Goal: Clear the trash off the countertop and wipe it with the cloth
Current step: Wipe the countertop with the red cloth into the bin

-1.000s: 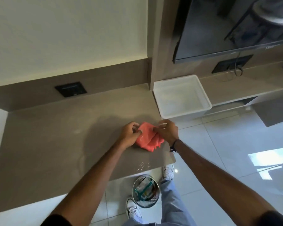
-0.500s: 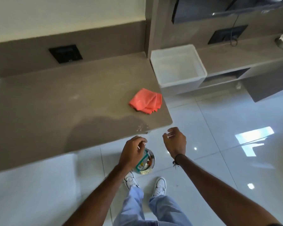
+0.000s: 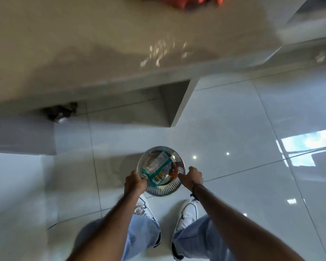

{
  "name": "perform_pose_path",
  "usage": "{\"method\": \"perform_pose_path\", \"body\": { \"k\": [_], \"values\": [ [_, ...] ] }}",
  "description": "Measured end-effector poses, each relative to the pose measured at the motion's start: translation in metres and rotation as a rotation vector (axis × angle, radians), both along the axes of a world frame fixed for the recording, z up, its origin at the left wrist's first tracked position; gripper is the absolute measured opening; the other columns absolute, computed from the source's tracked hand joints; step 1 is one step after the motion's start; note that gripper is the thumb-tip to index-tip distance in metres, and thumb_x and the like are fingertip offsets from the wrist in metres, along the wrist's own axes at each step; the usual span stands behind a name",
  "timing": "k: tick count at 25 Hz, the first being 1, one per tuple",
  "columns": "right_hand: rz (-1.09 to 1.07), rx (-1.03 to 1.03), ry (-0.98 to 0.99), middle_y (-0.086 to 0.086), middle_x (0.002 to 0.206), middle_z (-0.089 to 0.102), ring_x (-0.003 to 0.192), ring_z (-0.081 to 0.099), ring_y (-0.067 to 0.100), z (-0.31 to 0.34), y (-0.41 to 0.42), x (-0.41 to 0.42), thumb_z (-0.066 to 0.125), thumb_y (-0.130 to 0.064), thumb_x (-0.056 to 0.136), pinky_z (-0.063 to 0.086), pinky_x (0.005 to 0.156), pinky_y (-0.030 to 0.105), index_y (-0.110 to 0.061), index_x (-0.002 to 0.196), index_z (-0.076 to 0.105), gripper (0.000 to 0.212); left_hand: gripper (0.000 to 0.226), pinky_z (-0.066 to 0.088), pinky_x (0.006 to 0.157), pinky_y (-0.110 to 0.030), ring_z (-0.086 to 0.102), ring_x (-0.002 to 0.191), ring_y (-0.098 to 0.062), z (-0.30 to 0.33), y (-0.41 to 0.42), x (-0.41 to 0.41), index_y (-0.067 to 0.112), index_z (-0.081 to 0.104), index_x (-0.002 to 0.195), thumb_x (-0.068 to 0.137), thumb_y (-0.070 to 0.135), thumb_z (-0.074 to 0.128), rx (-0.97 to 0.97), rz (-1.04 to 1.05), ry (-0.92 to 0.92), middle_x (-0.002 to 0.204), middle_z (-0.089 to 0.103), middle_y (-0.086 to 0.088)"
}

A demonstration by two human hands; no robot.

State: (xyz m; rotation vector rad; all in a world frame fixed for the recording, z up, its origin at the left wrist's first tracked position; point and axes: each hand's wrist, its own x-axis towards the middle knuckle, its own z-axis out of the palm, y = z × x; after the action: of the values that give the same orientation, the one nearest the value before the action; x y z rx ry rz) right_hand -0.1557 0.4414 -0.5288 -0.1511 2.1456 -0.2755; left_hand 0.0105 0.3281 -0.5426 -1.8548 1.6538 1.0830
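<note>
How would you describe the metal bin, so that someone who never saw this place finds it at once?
Start at the beige countertop along the top, then look down to the glossy white tiled floor in front of it. There, just ahead of the white sneakers, stands a small round wire-mesh trash bin, both hands on its rim. Nothing else there is silver, and it holds a teal-edged wrapper.

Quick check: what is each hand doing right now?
Left hand: closed on the rim of the bin.
Right hand: closed on the bin rim, opposite side.

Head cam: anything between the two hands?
The metal bin with wrappers inside; the left hand and right hand grip its rim on opposite sides.
</note>
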Motion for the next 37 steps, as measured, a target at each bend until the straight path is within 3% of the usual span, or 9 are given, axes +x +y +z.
{"method": "perform_pose_path", "body": {
  "k": [4,8,12,15,18,21,27,31,37],
  "values": [
    [0.007,0.012,-0.016,0.018,0.108,0.074,0.092,0.072,0.033,-0.040,0.002,0.010,0.060,-0.021,0.090,0.062,0.079,0.041,-0.005,0.109,0.069,0.026,0.036,0.058,0.096,-0.042,0.068,0.116,-0.041,-0.037,-0.001,0.003,0.001,0.066,0.122,0.087,0.012,0.065,-0.034,0.044,0.019,0.126,0.070,-0.026],
    [0.081,0.026,-0.017,0.015,0.101,0.077,0.055,0.059,0.008,0.037,0.002,0.008,0.061,-0.018,0.089,0.046,0.042,0.016,-0.009,0.093,0.070,0.014,0.037,0.058,0.095,-0.041,0.069,0.115,-0.040,0.041,-0.003,0.011,0.002,0.069,0.120,0.084,0.010,0.066,-0.001,0.087,0.034,0.123,0.072,-0.025],
    [0.134,0.037,-0.034,0.013,0.096,0.078,0.072,0.070,0.023,0.201,-0.004,0.016,0.063,-0.019,0.087,0.054,0.060,0.024,-0.007,0.095,0.074,0.019,0.034,0.061,0.091,-0.043,0.070,0.111,-0.041,0.204,-0.010,0.030,0.005,0.070,0.116,0.084,0.013,0.066,0.060,0.143,0.087,0.122,0.072,-0.025],
    [0.138,0.031,-0.041,0.011,0.088,0.076,0.071,0.070,0.022,0.310,-0.007,0.022,0.065,-0.019,0.086,0.056,0.059,0.023,-0.005,0.103,0.076,0.025,0.033,0.067,0.071,-0.053,0.078,0.087,-0.042,0.309,-0.018,0.047,0.002,0.068,0.117,0.085,0.006,0.061,0.180,0.260,0.179,0.118,0.073,-0.025],
    [0.132,-0.014,-0.026,0.014,0.102,0.078,0.091,0.075,0.029,0.376,-0.013,0.026,0.068,-0.023,0.085,0.062,0.079,0.032,-0.012,0.116,0.074,0.033,0.035,0.067,0.073,-0.055,0.079,0.082,-0.043,0.374,-0.028,0.056,-0.002,0.065,0.122,0.088,0.003,0.061,0.283,0.283,0.249,0.116,0.072,-0.029],
    [0.195,-0.133,0.140,0.005,0.116,0.075,0.107,0.071,0.026,0.412,-0.025,0.033,0.069,-0.039,0.085,0.058,0.089,0.037,-0.018,0.131,0.063,0.051,0.033,0.066,0.078,-0.055,0.078,0.091,-0.046,0.394,-0.029,0.060,-0.006,0.061,0.128,0.096,0.001,0.055,0.288,0.312,0.247,0.122,0.069,-0.031],
    [0.502,-0.549,0.802,0.007,0.113,0.068,0.104,0.063,0.030,0.465,-0.102,-0.011,0.063,-0.037,0.076,0.053,0.084,0.036,-0.012,0.121,0.062,0.051,0.038,0.064,0.089,-0.054,0.068,0.117,-0.045,0.402,-0.045,0.062,-0.010,0.055,0.132,0.095,0.001,0.057,0.162,0.239,0.125,0.135,0.060,-0.033],
    [0.812,-0.428,0.788,0.013,0.147,0.048,0.134,0.047,0.034,0.482,-0.184,-0.054,0.057,-0.047,0.075,0.041,0.109,0.047,-0.012,0.149,0.038,0.084,0.035,0.066,0.083,-0.053,0.072,0.110,-0.044,0.401,-0.058,0.064,-0.010,0.055,0.129,0.097,0.004,0.056,0.132,0.236,0.076,0.129,0.064,-0.033],
    [1.069,-0.141,0.651,0.010,0.147,0.039,0.130,0.042,0.044,0.465,-0.247,-0.089,0.068,-0.034,0.074,0.050,0.093,0.051,-0.021,0.139,0.043,0.071,0.038,0.067,0.071,-0.055,0.074,0.101,-0.045,0.395,-0.072,0.052,-0.008,0.059,0.127,0.096,0.014,0.062,0.106,0.298,0.062,0.127,0.065,-0.032]
  ]
}}
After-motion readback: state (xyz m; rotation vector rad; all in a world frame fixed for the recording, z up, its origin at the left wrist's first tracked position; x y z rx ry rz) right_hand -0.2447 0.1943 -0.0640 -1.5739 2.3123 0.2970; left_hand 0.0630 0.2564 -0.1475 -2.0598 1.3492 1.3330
